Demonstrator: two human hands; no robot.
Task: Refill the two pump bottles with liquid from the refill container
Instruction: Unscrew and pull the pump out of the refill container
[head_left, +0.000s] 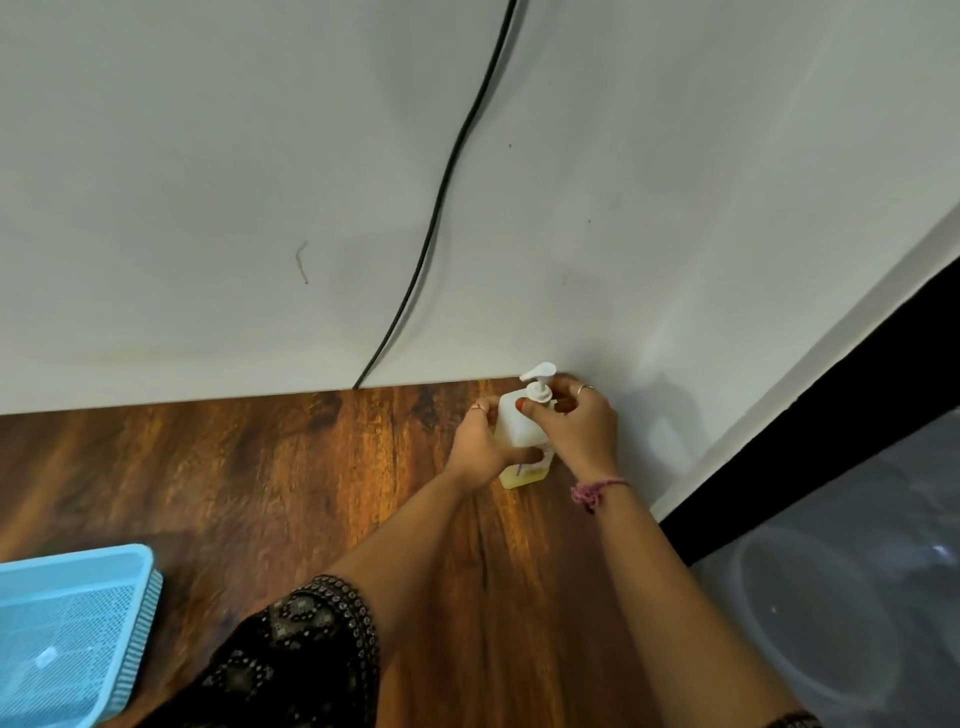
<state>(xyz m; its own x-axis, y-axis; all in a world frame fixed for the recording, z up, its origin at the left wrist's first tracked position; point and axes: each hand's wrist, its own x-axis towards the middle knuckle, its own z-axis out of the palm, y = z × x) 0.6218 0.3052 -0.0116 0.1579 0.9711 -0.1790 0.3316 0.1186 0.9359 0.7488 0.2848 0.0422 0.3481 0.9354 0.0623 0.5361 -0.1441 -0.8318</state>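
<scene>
1. The right hand (574, 423) has its fingers curled round the collar just under the white pump head (540, 375), thumb on the near side. To turn the pump well, I'd judge it best to grip the collar itself, not the spout, and twist with the neck kept upright.
2. The left hand (480, 447) wraps the body of the pump bottle (519, 434), thumb across its lower front; a firm hold there should stop the base skidding.
3. The bottle stands on the wooden table (311, 493) between both hands, close against the wall (260, 182) (yellowish liquid shows low inside).
4. A blue basket (72, 623) sits well apart at the near left; a black cable (441, 197) runs down the wall.
</scene>
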